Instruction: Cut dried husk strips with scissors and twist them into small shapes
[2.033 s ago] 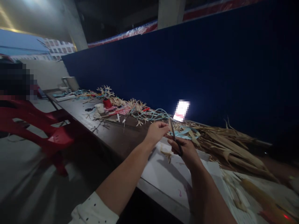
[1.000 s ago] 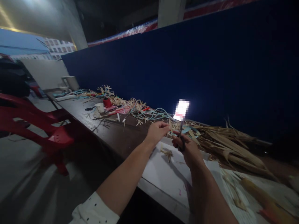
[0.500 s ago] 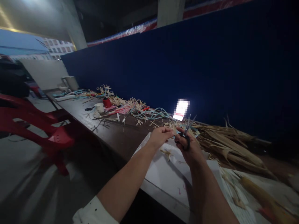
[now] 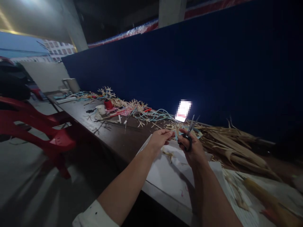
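Dark-handled scissors (image 4: 188, 137) are gripped in my right hand (image 4: 195, 149), their parted blades pointing upward. Close to that hand's fingertips stands a small pale strip of dried husk (image 4: 178, 130); it appears pinched there. My left hand (image 4: 159, 140) is just to the left, thumb and fingers pressed together in a pinch, and whatever sits between them is too small to make out. Below both hands lies a white sheet-like surface (image 4: 163, 176) with a little tan husk scrap (image 4: 168, 154) on it.
Long dried husks (image 4: 236, 145) are heaped to the right. A glowing phone (image 4: 183, 111) leans at the blue partition (image 4: 213, 72). Light-blue cords (image 4: 163, 115), a red thread spool (image 4: 109, 105) and a white roll (image 4: 101, 109) lie leftward. A red chair (image 4: 59, 138) stands at left.
My left hand has shifted slightly left, opening a small gap from my right hand. The pale husk strip now stands more clearly visible beside the right fingertips.
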A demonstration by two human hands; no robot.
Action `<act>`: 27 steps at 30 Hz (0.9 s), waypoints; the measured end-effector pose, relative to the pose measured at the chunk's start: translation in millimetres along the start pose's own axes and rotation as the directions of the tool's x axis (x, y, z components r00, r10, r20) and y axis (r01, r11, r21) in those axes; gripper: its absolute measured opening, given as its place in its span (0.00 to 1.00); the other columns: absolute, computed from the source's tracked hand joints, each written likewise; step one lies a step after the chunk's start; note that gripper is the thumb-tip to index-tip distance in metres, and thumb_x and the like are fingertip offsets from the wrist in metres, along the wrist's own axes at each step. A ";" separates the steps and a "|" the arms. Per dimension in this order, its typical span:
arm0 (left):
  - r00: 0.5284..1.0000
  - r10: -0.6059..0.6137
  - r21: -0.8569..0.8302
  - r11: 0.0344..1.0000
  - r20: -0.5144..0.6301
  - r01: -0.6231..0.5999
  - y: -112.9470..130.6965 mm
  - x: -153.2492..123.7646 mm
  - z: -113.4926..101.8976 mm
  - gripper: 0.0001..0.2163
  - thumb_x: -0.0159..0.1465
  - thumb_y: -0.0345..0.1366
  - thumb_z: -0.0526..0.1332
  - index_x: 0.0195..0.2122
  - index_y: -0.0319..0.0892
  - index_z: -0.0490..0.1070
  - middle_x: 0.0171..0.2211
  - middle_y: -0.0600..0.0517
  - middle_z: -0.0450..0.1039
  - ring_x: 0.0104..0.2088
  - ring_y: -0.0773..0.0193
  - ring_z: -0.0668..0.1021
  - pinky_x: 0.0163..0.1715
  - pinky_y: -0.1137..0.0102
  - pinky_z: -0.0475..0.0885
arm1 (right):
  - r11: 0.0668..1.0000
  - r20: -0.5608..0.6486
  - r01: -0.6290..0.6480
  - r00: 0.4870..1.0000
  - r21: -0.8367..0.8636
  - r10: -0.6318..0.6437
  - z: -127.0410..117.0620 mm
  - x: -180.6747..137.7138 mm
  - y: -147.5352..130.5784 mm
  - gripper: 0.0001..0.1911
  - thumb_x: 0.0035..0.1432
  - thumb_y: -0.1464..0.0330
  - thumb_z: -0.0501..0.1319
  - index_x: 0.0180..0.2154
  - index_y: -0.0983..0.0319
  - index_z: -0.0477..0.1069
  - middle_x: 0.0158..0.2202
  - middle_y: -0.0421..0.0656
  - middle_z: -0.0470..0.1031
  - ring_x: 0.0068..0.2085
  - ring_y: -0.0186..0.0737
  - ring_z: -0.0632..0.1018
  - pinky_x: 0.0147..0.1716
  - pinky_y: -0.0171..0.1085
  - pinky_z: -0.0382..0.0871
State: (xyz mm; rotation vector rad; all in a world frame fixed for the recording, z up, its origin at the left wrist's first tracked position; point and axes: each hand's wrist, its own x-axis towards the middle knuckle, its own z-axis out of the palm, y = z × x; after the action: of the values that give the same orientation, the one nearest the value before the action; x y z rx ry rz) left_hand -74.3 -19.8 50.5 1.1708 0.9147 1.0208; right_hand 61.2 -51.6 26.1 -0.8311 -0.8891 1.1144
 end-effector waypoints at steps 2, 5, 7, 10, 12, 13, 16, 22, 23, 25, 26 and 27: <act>1.000 0.015 -0.010 1.000 0.002 -0.015 1.8 -1.0 0.7 0.15 0.50 0.44 0.64 0.36 0.39 0.75 0.35 0.48 0.73 0.29 0.71 0.68 0.27 0.76 0.62 | 1.000 0.000 -0.001 1.000 -0.014 0.001 0.2 0.0 0.4 0.23 0.43 0.66 0.69 0.44 0.59 0.70 0.28 0.36 0.68 0.25 0.28 0.67 0.21 0.28 0.56; 0.999 0.033 -0.015 0.999 0.005 -0.033 5.3 -2.5 3.2 0.16 0.49 0.43 0.65 0.36 0.40 0.75 0.33 0.49 0.73 0.29 0.71 0.69 0.27 0.76 0.62 | 0.999 -0.002 -0.008 1.000 -0.032 0.008 0.8 -0.3 1.4 0.22 0.43 0.66 0.68 0.44 0.59 0.71 0.26 0.35 0.68 0.24 0.28 0.66 0.20 0.28 0.55; 0.999 0.046 -0.011 0.999 0.003 -0.046 6.9 -2.6 5.8 0.16 0.48 0.42 0.66 0.36 0.39 0.75 0.31 0.50 0.72 0.29 0.71 0.69 0.27 0.76 0.62 | 0.999 0.008 -0.017 1.000 -0.046 0.017 1.4 -0.8 1.8 0.22 0.44 0.66 0.68 0.44 0.59 0.70 0.25 0.35 0.68 0.23 0.27 0.65 0.19 0.27 0.53; 0.999 0.051 -0.016 0.999 -0.014 -0.051 6.2 -0.6 10.0 0.15 0.48 0.42 0.66 0.35 0.39 0.75 0.29 0.51 0.72 0.27 0.73 0.69 0.26 0.76 0.62 | 0.998 0.040 -0.033 0.999 -0.050 0.036 2.8 -2.0 1.1 0.22 0.44 0.66 0.68 0.44 0.59 0.70 0.24 0.35 0.68 0.22 0.26 0.64 0.19 0.26 0.53; 0.998 0.046 -0.036 0.998 -0.031 -0.048 3.8 2.2 11.4 0.15 0.47 0.41 0.66 0.34 0.38 0.74 0.28 0.52 0.71 0.25 0.73 0.69 0.25 0.76 0.61 | 0.997 0.038 -0.037 0.999 -0.061 0.039 4.0 -2.5 -0.1 0.23 0.43 0.64 0.68 0.44 0.60 0.69 0.24 0.35 0.69 0.22 0.26 0.66 0.18 0.26 0.54; 0.998 0.052 -0.050 0.997 -0.043 -0.054 2.4 3.8 11.3 0.15 0.47 0.41 0.66 0.33 0.38 0.74 0.27 0.52 0.70 0.24 0.73 0.68 0.24 0.77 0.61 | 0.996 0.017 -0.036 0.999 -0.084 0.038 4.7 -2.5 -0.7 0.24 0.43 0.63 0.68 0.44 0.60 0.68 0.24 0.35 0.69 0.21 0.27 0.67 0.18 0.26 0.55; 0.990 0.092 -0.094 0.990 -0.102 -0.102 -2.0 9.8 7.4 0.14 0.47 0.41 0.66 0.32 0.37 0.74 0.23 0.55 0.67 0.21 0.75 0.66 0.21 0.77 0.59 | 0.980 -0.145 -0.053 0.989 -0.190 0.025 6.0 -1.4 -1.5 0.29 0.37 0.60 0.71 0.41 0.61 0.65 0.23 0.36 0.71 0.22 0.32 0.72 0.17 0.28 0.59; 0.938 0.130 -0.133 0.974 -0.321 -0.181 -15.9 26.7 -4.2 0.12 0.49 0.40 0.64 0.32 0.38 0.72 0.24 0.55 0.68 0.20 0.75 0.64 0.18 0.78 0.56 | 0.956 -0.391 -0.065 0.919 -0.287 -0.055 -2.2 3.4 -2.5 0.27 0.34 0.58 0.71 0.33 0.60 0.61 0.21 0.37 0.72 0.23 0.40 0.76 0.18 0.33 0.66; 0.923 0.148 -0.106 0.975 -0.355 -0.197 -20.5 29.5 -4.6 0.12 0.50 0.40 0.64 0.32 0.38 0.72 0.23 0.55 0.67 0.20 0.75 0.63 0.19 0.78 0.56 | 0.946 -0.412 -0.063 0.908 -0.317 -0.077 -4.9 3.6 -3.2 0.26 0.34 0.57 0.71 0.32 0.60 0.62 0.21 0.37 0.72 0.23 0.40 0.75 0.18 0.33 0.66; 0.885 0.232 -0.013 0.966 -0.403 -0.259 -30.8 33.8 -4.5 0.11 0.52 0.41 0.62 0.31 0.38 0.72 0.22 0.55 0.67 0.20 0.74 0.63 0.20 0.78 0.58 | 0.901 -0.444 -0.086 0.887 -0.425 -0.125 -10.1 3.2 -4.8 0.25 0.35 0.55 0.70 0.33 0.60 0.64 0.20 0.37 0.72 0.21 0.41 0.75 0.18 0.34 0.65; 0.870 0.284 0.040 0.955 -0.403 -0.293 -36.0 35.2 -4.7 0.12 0.53 0.41 0.61 0.32 0.38 0.72 0.22 0.55 0.67 0.21 0.74 0.64 0.21 0.77 0.59 | 0.856 -0.455 -0.109 0.877 -0.505 -0.157 -12.5 2.7 -5.6 0.25 0.36 0.54 0.69 0.33 0.61 0.65 0.19 0.38 0.72 0.21 0.41 0.75 0.18 0.34 0.65; 0.854 0.331 0.089 0.942 -0.402 -0.323 -40.6 36.1 -5.4 0.12 0.54 0.42 0.61 0.32 0.38 0.72 0.23 0.54 0.68 0.21 0.74 0.65 0.22 0.77 0.60 | 0.795 -0.462 -0.136 0.865 -0.591 -0.196 -14.7 2.0 -6.3 0.24 0.36 0.54 0.68 0.33 0.61 0.67 0.19 0.38 0.72 0.21 0.41 0.74 0.19 0.35 0.64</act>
State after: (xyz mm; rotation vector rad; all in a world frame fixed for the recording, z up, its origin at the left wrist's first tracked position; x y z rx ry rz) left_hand -63.0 12.8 8.1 1.1704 1.0740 1.5853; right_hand 77.3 -52.7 26.0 -1.5603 -0.8059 0.5043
